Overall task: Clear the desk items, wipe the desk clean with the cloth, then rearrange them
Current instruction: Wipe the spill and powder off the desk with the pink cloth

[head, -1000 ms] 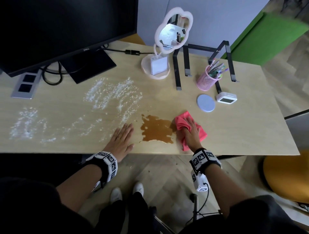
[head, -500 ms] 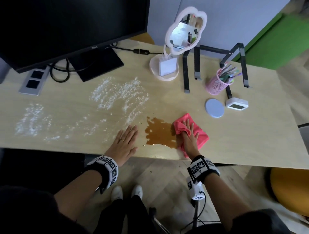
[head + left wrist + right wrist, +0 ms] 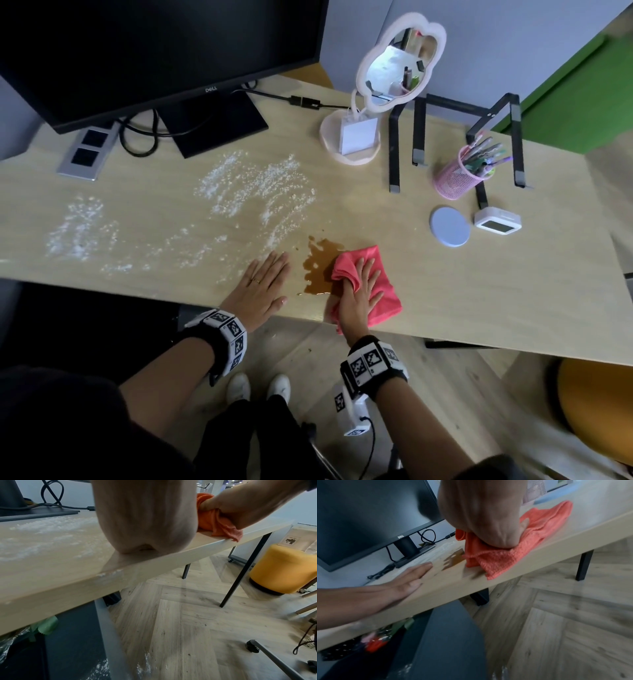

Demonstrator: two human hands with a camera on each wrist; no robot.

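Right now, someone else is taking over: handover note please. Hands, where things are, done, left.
Left hand: flat on the desk near the front edge, holding nothing.
Right hand: pressing the cloth down, thumb tucked in a fold, at the right edge of the brown spill.
Cleared to the right: mirror, stand, pen cup, coaster, clock.
Done: items moved aside; wiping started.
Left: most of the spill, all the white powder across the left half, then putting items back.
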